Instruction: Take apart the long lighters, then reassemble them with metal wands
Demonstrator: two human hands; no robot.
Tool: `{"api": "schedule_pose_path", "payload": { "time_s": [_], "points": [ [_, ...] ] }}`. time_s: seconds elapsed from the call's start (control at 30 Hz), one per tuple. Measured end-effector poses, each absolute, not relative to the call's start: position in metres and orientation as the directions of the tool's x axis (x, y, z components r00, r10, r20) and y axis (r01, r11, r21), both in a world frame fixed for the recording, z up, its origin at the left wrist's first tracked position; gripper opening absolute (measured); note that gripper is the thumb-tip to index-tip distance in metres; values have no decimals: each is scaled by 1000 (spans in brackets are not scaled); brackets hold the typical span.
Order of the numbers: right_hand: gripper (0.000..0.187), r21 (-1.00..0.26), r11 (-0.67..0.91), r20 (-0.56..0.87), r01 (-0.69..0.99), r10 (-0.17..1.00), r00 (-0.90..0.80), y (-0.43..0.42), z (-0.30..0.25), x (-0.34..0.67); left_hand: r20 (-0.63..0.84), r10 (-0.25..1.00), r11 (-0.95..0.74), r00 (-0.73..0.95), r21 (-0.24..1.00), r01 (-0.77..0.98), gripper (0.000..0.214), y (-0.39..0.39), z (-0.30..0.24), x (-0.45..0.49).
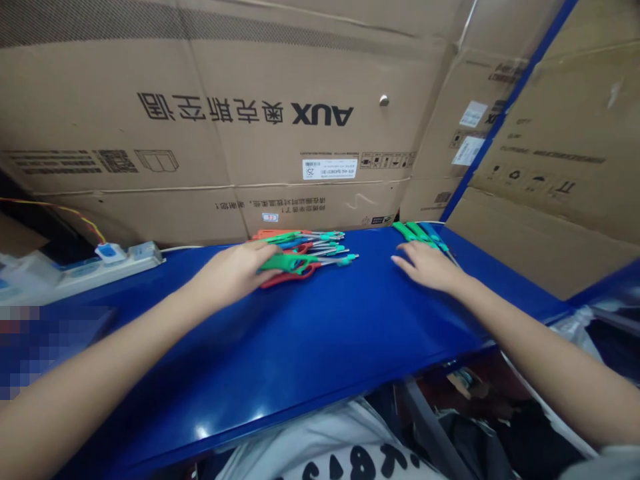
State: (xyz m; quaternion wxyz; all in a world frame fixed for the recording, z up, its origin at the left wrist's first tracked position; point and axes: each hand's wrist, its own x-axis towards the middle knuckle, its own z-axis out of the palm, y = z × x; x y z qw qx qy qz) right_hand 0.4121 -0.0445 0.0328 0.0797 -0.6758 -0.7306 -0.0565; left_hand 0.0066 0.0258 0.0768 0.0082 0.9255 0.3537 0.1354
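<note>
Glossy blue desk (325,333), printed cardboard (240,73) behind and at right, power strip (95,272) at left, light glints (201,431) toward front.

the table (320,340) is blue and shiny, with bright spots of light near its front edge. on it, by the back and near the middle, lies a pile of scissor-like tools (297,264). they have green, red, orange and blue on them, and their thin metal ends point right. more tools with green and blue handles (407,232) lie at the back right. a long white power strip (85,272) lies at the back left.
</note>
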Motion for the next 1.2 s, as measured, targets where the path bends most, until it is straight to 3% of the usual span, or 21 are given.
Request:
{"api": "schedule_pose_path", "payload": {
  "time_s": [0.07,0.1,0.2,0.4,0.5,0.6,0.73,0.8,0.9,0.97,1.2],
  "points": [
    [45,116,-314,221,942,933,284,-28,23,444,332,654,-735,680,66,675,44,45,70,7],
    [46,134,-392,183,910,912,366,-22,19,457,361,660,-721,659,59,691,45,54,67,8],
    [38,90,-421,127,902,904,409,-12,13,479,410,715,-637,566,48,770,45,77,58,10],
    [31,-100,-409,189,907,887,421,-10,15,462,410,777,-550,478,70,832,46,98,47,16],
    [31,-215,-291,238,932,910,339,-20,22,438,482,721,-601,498,79,795,49,78,47,26],
    [29,-275,-56,291,960,947,139,-39,35,401,532,556,-764,638,25,644,53,40,48,41],
    [24,-222,254,225,942,953,-204,-75,53,338,475,356,-880,805,-120,460,64,-7,47,64],
    [25,-139,421,202,897,898,-390,-95,60,311,364,319,-907,875,-150,393,55,-24,48,72],
    [33,50,621,139,782,771,-622,-117,65,292,95,346,-934,933,-60,352,37,-43,51,74],
    [37,75,719,75,691,687,-723,-124,65,293,-35,374,-926,927,42,375,32,-54,54,71],
    [32,-257,750,-28,610,625,-780,-129,57,298,-276,427,-793,861,343,503,33,-82,73,59]
  ]
}}
